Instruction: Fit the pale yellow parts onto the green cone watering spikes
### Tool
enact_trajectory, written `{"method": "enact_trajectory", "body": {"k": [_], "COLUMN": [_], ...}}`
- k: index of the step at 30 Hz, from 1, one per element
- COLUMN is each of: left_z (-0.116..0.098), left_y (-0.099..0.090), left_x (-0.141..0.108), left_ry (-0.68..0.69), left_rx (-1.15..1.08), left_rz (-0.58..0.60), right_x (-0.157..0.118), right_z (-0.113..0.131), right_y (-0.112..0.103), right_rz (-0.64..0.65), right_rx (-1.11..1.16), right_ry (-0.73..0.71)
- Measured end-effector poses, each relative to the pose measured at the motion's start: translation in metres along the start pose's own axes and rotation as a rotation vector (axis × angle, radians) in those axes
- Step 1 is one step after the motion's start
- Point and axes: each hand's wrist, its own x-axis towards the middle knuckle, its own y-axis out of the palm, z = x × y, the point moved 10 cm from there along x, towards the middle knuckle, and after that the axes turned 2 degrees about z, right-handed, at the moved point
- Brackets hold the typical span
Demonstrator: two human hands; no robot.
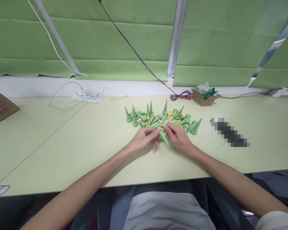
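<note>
My left hand (146, 138) is closed on a green plastic spike (164, 138), its cap end between thumb and fingers and its point tilted down to the right. Close beside it, my right hand (179, 136) pinches at a small yellow plastic piece (163, 129) near the cap end, mostly hidden by the fingertips. Just beyond both hands lie several more green spikes (134, 118), some standing on their caps and others on their sides. Small yellow pieces (170, 117) are scattered among them.
A small cardboard box (204, 101) with clear plastic and green material stands at the back. Left of it lies a coiled red and blue cable (181, 95). A white power strip (88, 98) is at back left, a brown object (1, 107) far left, a pixelated dark item (231, 133) right.
</note>
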Motion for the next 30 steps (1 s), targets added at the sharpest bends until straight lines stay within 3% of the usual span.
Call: {"method": "enact_trajectory", "body": {"k": [5, 11, 17, 20, 25, 30], "left_z": [-0.006, -0.033, -0.047, -0.046, -0.027, -0.022], "left_y": [-0.002, -0.01, -0.003, -0.005, -0.009, -0.016], "left_x": [-0.003, -0.011, -0.022, -0.022, -0.01, -0.005], "left_ry": [0.068, 0.405, 0.6, 0.561, 0.311, 0.248], "left_rx": [0.165, 0.52, 0.656, 0.643, 0.447, 0.244], "left_rz": [-0.009, -0.194, -0.211, -0.241, -0.188, -0.193], "right_x": [0.0, 0.0, 0.0, 0.0, 0.001, 0.0], "right_z": [-0.002, -0.003, -0.005, -0.008, -0.009, -0.007], "right_y": [0.003, 0.005, 0.006, 0.007, 0.009, 0.014], "right_rz": [0.032, 0.047, 0.05, 0.04, 0.04, 0.092], "right_rx": [-0.026, -0.004, 0.051, 0.094, 0.19, 0.246], "right_ry": [0.008, 0.025, 0.046, 0.062, 0.083, 0.095]}}
